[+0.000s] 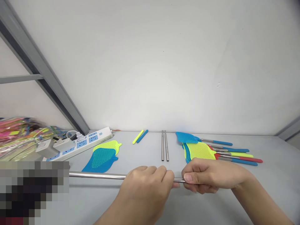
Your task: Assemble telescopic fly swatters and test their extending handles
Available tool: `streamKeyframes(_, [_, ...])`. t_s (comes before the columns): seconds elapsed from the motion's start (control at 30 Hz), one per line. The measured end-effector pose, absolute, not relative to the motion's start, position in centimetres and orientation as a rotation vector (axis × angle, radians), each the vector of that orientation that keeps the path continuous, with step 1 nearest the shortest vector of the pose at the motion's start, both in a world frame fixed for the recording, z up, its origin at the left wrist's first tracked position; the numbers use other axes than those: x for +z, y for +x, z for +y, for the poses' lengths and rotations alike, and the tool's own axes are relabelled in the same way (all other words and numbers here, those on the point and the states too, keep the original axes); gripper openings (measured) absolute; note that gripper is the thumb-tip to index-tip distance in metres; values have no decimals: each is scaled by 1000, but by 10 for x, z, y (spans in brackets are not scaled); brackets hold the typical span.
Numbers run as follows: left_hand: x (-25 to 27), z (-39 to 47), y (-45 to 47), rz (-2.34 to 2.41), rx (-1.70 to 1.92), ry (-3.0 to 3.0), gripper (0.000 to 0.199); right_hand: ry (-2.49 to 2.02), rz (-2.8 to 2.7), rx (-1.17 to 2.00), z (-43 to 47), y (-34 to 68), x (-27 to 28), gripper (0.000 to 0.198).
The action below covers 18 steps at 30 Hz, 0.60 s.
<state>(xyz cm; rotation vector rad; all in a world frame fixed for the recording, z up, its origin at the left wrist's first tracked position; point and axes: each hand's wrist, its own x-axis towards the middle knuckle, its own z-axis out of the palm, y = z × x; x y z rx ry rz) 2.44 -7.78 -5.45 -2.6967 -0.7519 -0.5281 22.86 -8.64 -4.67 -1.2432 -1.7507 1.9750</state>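
Observation:
A long, thin metal tube (pixel 98 176) lies level across the front of the view, above the grey table. My left hand (pixel 150 187) wraps round it near its right part, knuckles up. At the tube's right end, the thumb and fingers of my right hand (pixel 203 175) are pinched on a narrower section. The tube's far left end runs behind a blurred patch. Beyond my hands, two shorter metal tubes (pixel 165 146) lie side by side. Left of them are a yellow handle grip (pixel 138 137) and a blue handle grip (pixel 142 136).
A blue swatter head (pixel 100 161) overlaps a yellow one (pixel 110 145) at left. Several swatters with metal shafts form a pile (pixel 201 150) at right. A power strip (pixel 93 137) with plugged-in chargers and plastic-wrapped bundles (pixel 21 137) occupy the left, near a grey metal frame (pixel 47 68).

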Motion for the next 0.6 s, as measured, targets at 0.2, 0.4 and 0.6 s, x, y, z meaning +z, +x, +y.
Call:
streamKeyframes(0.2, [-55,-79,24,-737,-526,-2652,19,-1237,-1739,2012,-85,231,-51,37])
streamKeyframes(0.4, [-58,-81,25,-730,-523,-2605,20,-1195,-1695,2071,-84,230,-55,37])
streamKeyframes(0.6, [-60,-80,27,-726,-534,-2610,19,-1190,-1668,2103,-84,228,-55,36])
